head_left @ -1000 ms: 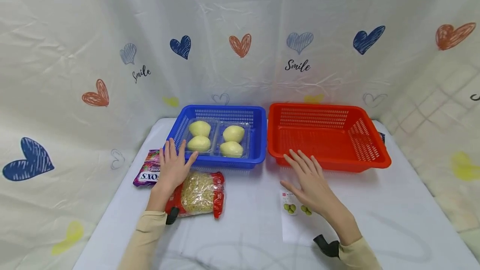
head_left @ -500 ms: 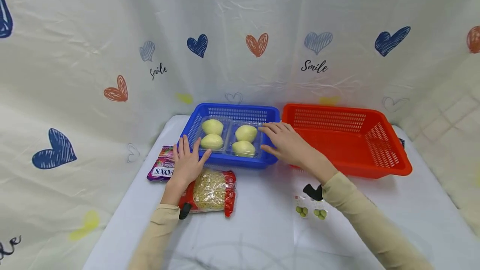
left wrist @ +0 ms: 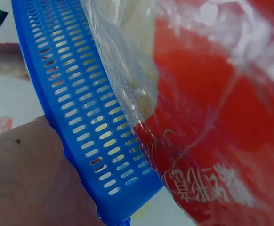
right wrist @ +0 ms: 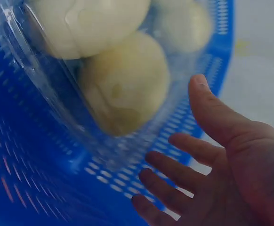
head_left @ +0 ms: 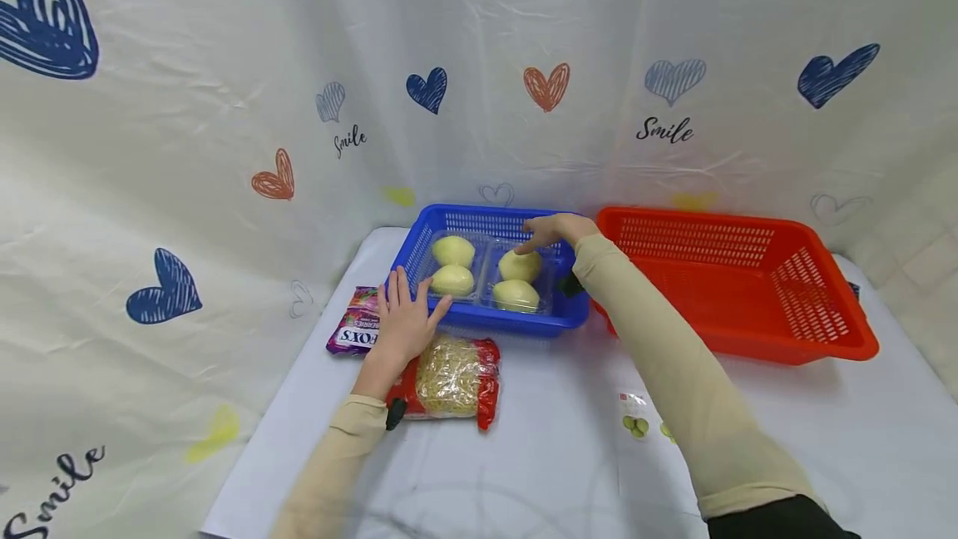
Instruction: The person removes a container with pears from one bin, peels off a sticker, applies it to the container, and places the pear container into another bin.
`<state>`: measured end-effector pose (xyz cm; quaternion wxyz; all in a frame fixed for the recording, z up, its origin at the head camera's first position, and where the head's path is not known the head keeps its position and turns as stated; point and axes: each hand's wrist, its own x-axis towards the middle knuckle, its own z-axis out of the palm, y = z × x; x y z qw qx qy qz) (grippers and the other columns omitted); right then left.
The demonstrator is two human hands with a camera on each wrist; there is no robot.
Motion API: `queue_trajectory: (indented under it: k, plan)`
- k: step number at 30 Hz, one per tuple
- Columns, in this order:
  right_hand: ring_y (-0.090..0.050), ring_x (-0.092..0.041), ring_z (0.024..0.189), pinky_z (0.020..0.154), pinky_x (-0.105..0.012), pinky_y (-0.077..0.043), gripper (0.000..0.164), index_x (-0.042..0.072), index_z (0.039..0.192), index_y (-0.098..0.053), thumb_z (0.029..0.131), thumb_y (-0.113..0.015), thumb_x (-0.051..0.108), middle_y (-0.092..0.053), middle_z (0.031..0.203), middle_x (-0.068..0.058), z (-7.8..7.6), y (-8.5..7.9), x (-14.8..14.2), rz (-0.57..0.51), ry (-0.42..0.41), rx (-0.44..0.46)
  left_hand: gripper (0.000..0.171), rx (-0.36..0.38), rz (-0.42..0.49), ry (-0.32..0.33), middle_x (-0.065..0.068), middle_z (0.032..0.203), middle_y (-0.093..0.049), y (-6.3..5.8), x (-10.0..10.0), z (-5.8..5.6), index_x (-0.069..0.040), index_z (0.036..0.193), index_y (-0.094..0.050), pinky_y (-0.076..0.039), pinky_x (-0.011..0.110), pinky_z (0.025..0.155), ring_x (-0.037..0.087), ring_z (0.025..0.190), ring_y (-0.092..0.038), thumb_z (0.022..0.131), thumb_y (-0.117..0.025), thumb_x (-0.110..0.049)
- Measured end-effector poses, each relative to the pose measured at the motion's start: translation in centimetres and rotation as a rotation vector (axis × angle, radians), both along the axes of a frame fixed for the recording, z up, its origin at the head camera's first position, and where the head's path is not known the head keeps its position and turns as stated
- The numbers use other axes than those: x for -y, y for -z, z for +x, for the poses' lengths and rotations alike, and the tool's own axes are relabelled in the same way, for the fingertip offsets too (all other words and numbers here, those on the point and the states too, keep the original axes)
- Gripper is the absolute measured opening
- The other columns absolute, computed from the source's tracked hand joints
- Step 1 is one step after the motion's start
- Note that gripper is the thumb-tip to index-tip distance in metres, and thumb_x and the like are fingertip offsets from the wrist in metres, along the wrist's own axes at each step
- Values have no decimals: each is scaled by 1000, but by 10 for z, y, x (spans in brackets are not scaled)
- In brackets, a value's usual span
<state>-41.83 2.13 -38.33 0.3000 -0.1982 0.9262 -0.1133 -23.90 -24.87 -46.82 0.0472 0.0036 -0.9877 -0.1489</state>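
Note:
Two clear plastic boxes of pale yellow oval fruits sit side by side in the blue basket. My left hand lies at the basket's front left rim, its fingers extended. Over the back of the right-hand box reaches my right hand. In the right wrist view this hand has its fingers spread beside the box, holding nothing. A red-ended bag of noodle-like food lies under my left wrist; a purple FOX'S packet is partly hidden behind that hand.
A red basket with nothing in it stands right of the blue one. A printed sheet with green fruit pictures lies on the white table, partly under my right sleeve. A patterned curtain hangs behind.
My right hand has moved from in front of the red basket, leftward and away from me, over the fruit boxes. My left hand stays at the blue basket's rim. The head view has turned right-to-left slightly.

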Motion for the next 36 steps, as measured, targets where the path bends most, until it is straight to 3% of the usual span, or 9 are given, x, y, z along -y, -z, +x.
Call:
queue_trajectory:
  k: [4,11,13,15,19,22,25,29,36]
  plan:
    - [-19,-42,158,126,-64,-22,79,15,162,-31,99,-57,56,-20,172,-17,4,19,-10,9,101,60,73,8,-2,9,31,170,1,6,-7,1,-13,158,-35,3,65,128,44,161,4,105,-35,-63]
    - [-27,-43,152,127,-61,-22,74,2,153,-32,102,-57,49,-31,161,-25,9,20,-21,-105,-11,52,73,8,-17,5,31,170,1,2,-7,3,-13,158,-35,1,65,129,44,161,3,105,-36,-63]
    - [-34,-41,145,125,-58,-27,70,-1,146,-29,102,-60,45,-37,150,-26,8,17,-23,-207,-31,29,73,5,-17,2,30,170,2,-1,-7,2,-14,158,-35,2,64,129,44,161,4,105,-35,-63]
    - [-43,-37,128,113,-51,-37,63,-1,134,-29,101,-63,40,-43,127,-21,8,13,-25,-298,-60,-14,74,13,-16,-1,29,171,4,-4,-7,1,-15,159,-33,4,63,129,43,161,6,105,-32,-65]
    - [-46,-28,99,88,-41,-38,58,2,119,-30,96,-73,33,-39,102,-11,13,10,-27,-391,-107,-150,75,25,-7,-3,29,171,5,-5,-6,1,-15,160,-32,5,63,129,42,161,8,105,-31,-66]
    - [-53,-27,94,85,-40,-44,61,3,121,-36,90,-80,34,-50,103,-11,24,8,-25,-395,-122,-273,75,20,0,-9,30,171,4,-2,-4,2,-14,159,-33,4,64,129,43,161,8,105,-31,-66]
    - [-60,-29,101,87,-46,-50,65,7,126,-43,87,-83,40,-61,115,-14,39,4,-23,-360,-110,-400,76,11,9,-10,30,171,4,2,-3,3,-13,159,-33,4,64,129,43,161,7,105,-31,-66]
    - [-60,-30,110,85,-50,-54,65,11,128,-48,85,-83,46,-64,123,-11,64,-7,-29,-337,-63,-570,78,-11,32,0,30,171,3,6,-2,2,-12,158,-34,3,65,128,44,161,6,104,-30,-68]
    - [-57,-31,117,95,-48,-56,63,3,130,-49,84,-86,25,-60,140,-14,123,-33,-53,-584,-34,-869,78,-4,32,-4,29,171,4,2,-2,-1,-12,159,-33,4,65,128,44,161,7,104,-32,-67]
